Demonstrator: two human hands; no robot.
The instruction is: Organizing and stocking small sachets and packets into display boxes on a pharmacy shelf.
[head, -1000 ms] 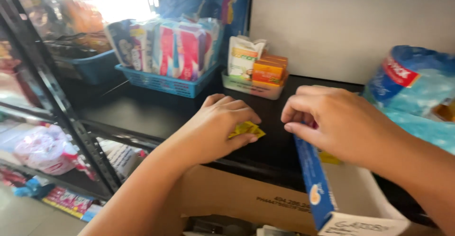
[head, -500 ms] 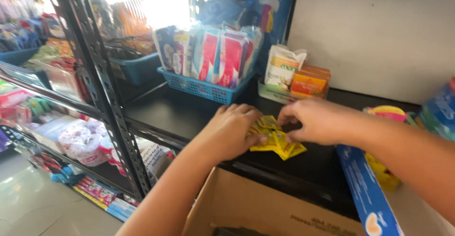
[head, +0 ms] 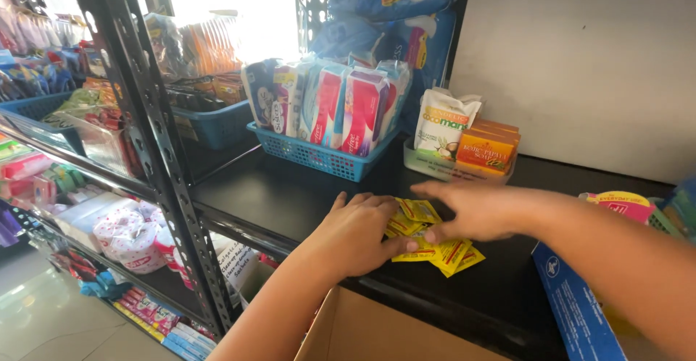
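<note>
Lying under both hands (head: 417, 223): yellow sachets (head: 435, 249).

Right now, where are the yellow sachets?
In the head view the yellow sachets lie on the black shelf, lower centre, under the left hand and right hand, in front of the blue basket.

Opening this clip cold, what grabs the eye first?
Both hands pressed flat on a spread of yellow sachets on the black shelf: left hand on their left edge, right hand over the top. Behind them, a blue basket of upright tissue packs, with orange boxes to its right.
</note>
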